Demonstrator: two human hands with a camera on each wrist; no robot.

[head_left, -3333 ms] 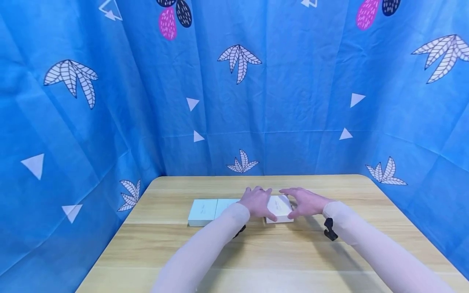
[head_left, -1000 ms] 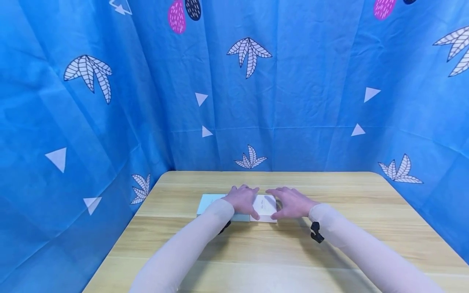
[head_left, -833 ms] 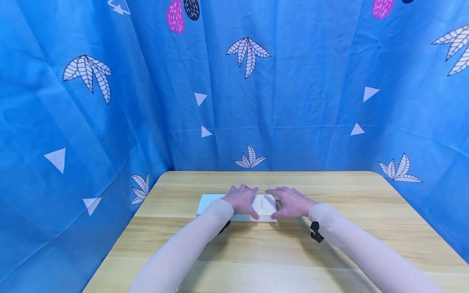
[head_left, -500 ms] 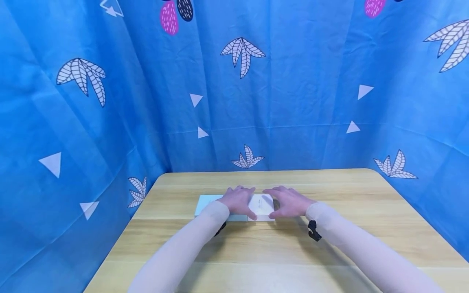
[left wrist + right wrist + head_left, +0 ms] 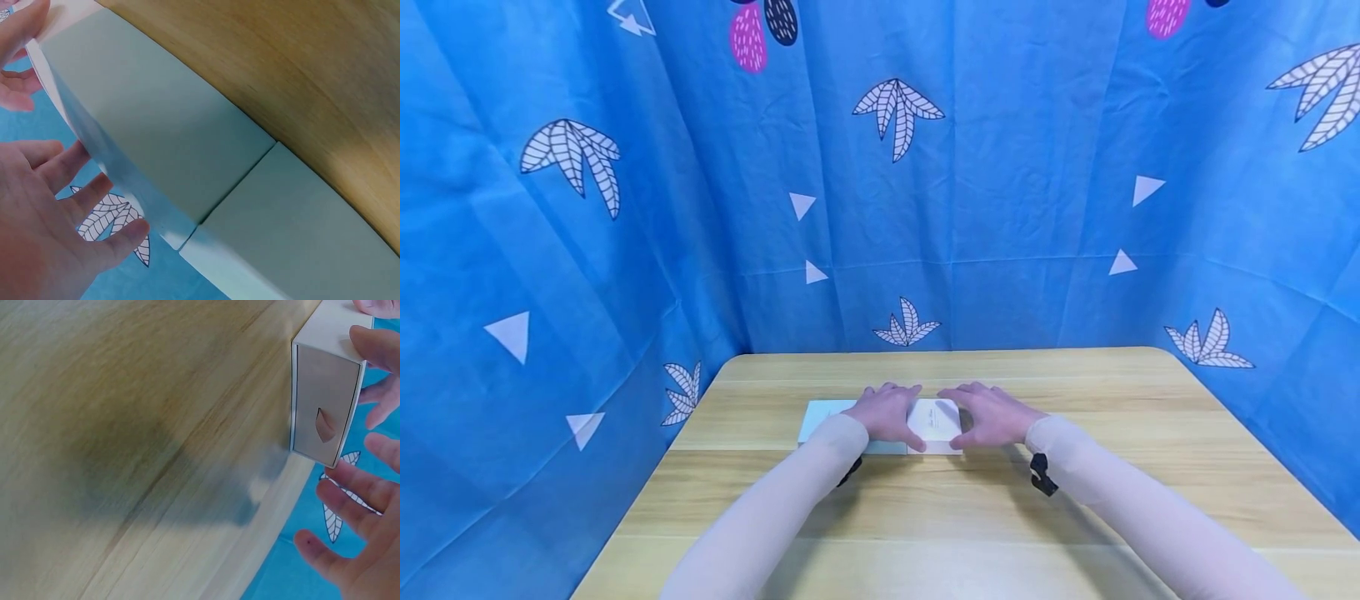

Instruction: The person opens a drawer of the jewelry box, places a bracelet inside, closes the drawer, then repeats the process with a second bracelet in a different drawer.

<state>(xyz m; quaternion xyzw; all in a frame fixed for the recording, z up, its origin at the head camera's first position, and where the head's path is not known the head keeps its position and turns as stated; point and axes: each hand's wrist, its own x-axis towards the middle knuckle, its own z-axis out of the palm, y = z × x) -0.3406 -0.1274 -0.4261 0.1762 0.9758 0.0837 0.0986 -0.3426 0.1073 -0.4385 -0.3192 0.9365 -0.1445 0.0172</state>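
A small white box (image 5: pixel 934 419) with fine print on its lid stands at the right end of a row of boxes. To its left are two pale mint boxes (image 5: pixel 822 410), the middle one mostly hidden by my left hand (image 5: pixel 883 414). That hand grips the white box at its left end, thumb at the front and index finger at the back. My right hand (image 5: pixel 996 415) pinches the right end the same way. In the right wrist view the white box's end face (image 5: pixel 322 387) shows a small notch. Narrow seams separate the boxes (image 5: pixel 300 212) in the left wrist view.
The wooden table (image 5: pixel 925 517) extends toward me and to both sides, with rounded far corners. A blue patterned curtain (image 5: pixel 1015 167) hangs behind its far edge and along both sides. A black strap piece (image 5: pixel 1042 473) sits below my right wrist.
Over about three seconds, both hands have moved the white box left, from a gap away to right against the middle mint box. In the last half second the hands have stayed put.
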